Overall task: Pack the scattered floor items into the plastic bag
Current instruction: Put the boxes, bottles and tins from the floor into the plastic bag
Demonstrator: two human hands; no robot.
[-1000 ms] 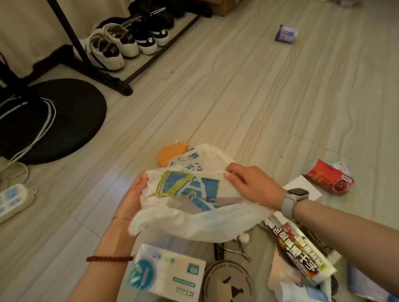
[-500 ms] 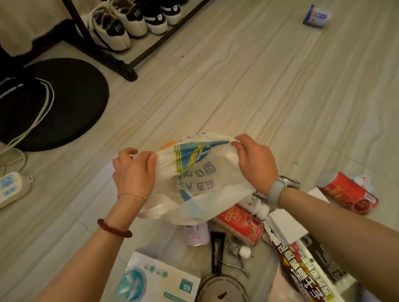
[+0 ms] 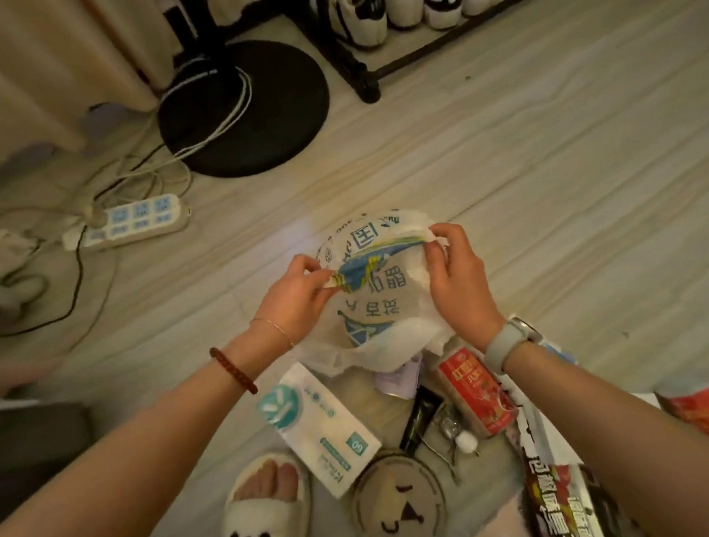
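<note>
The left hand [image 3: 300,289] pinches the near-left edge of the plastic bag [image 3: 381,304], held above the floor [image 3: 546,200]; the right hand [image 3: 456,279] pinches the far-right edge, both grips closed on thin film. The step looks like opening the mouth. Next: spread it wide, then reach for the wipes pack [image 3: 318,426] or red bottle [image 3: 476,391] lying below

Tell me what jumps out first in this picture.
Mid-frame, the left hand and right hand pinch the rim of a white printed bag above the floor. Below it lie scattered items: a wipes pack and a red can. A black round base sits behind.
</note>
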